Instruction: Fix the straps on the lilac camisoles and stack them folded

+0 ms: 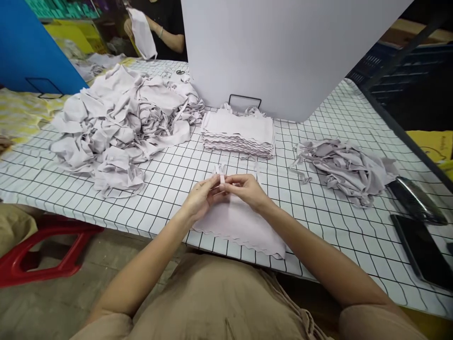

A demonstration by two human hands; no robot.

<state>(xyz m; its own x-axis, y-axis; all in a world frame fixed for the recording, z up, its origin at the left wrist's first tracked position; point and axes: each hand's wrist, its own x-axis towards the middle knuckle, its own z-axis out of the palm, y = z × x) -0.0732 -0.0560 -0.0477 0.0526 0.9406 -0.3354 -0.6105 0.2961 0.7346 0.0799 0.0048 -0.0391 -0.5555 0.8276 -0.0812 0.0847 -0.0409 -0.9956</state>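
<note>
A pale pinkish garment piece (240, 222) with a wavy edge lies flat on the table in front of me. Above its far end, my left hand (203, 194) and my right hand (246, 190) meet. Between their fingertips they pinch a narrow fabric strap (222, 178) that stands upright, its loose top end sticking up. Both hands are closed, and the left fingers are partly hidden behind the strap and the right hand. Just beyond is a neat stack of similar folded pieces (237, 130) with wavy edges.
A large heap of crumpled fabric pieces (123, 113) covers the table's left. At right lie a smaller pile (350, 165), a dark shiny object (417, 200) and a phone (421, 250). A grey-white board (269, 52) stands behind the stack. Across the table, a person (166, 33) holds up fabric.
</note>
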